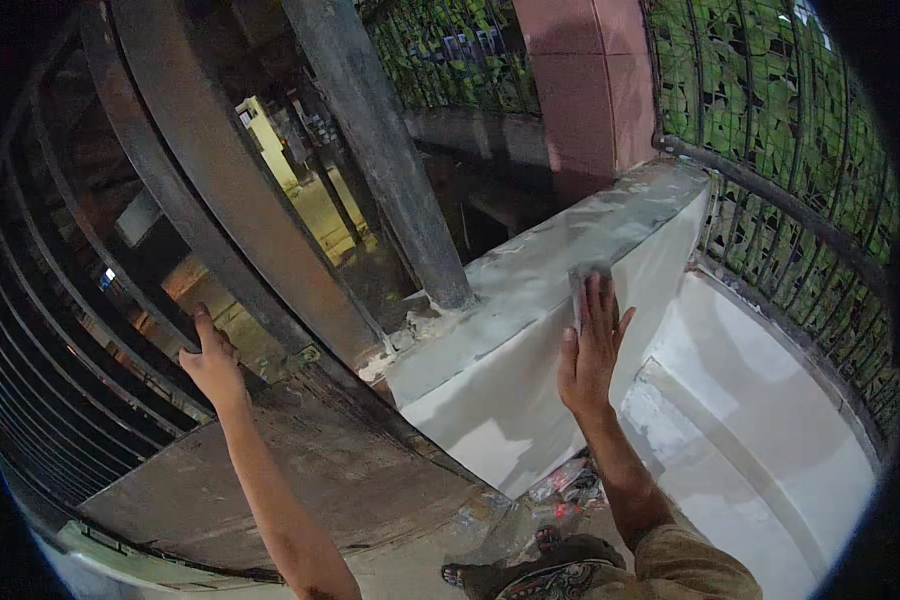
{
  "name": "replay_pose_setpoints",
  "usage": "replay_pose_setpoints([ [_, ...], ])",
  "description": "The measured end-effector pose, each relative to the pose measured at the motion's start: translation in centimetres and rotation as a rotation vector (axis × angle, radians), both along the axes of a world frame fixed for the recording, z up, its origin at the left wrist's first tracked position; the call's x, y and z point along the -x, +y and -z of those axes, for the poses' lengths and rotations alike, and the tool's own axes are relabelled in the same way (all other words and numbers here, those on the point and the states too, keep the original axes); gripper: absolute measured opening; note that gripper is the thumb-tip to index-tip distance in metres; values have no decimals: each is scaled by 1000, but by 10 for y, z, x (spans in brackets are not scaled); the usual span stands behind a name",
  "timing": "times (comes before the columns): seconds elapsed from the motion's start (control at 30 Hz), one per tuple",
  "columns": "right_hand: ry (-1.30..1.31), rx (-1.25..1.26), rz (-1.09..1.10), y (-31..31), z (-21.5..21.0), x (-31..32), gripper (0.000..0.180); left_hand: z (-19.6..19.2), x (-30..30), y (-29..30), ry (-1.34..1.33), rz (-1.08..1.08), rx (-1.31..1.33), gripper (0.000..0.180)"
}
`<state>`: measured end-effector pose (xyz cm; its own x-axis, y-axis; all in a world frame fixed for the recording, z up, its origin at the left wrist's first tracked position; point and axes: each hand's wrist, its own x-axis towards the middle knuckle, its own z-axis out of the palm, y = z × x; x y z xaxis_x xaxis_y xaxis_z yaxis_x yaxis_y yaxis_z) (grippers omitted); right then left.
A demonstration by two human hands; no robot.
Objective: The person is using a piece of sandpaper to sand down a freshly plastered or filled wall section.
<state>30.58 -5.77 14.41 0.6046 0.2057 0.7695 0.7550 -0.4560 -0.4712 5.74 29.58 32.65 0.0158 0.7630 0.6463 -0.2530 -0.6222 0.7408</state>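
Note:
My right hand (592,350) lies along the front edge of a low wall (545,245) with a wet-looking grey top and a white front face. Under its fingers is a thin greyish piece (578,295) that looks like sandpaper, blurred and partly covered. My left hand (215,368) is over at the dark metal gate (160,300), its fingers curled at a bar and one finger pointing up along it. The fingertips there are partly hidden.
A grey metal post (385,150) rises from the wall's rough left end, beside a rusty gate frame (240,190). At the far end stands a pink pillar (590,90). Wire mesh with green leaves (770,100) lines the right. Litter (570,485) lies near my feet.

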Motion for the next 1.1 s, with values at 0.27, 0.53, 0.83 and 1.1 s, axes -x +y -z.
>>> replay_pose_setpoints([
  [0.27, -86, 324, -207, 10, 15, 35, 65, -4, -3, -9, -15, -20, 9, 37],
  [0.53, -62, 36, -113, 4, -2, 15, 59, -4, -4, -11, 13, -32, -25, 38],
  [0.83, -88, 18, -44, 8, 2, 13, 55, -2, -3, -6, 2, -62, 58, 38],
  [1.1, -53, 50, 7, 3, 0, 8, 58, 4, -2, 11, -26, -65, 32, 42],
])
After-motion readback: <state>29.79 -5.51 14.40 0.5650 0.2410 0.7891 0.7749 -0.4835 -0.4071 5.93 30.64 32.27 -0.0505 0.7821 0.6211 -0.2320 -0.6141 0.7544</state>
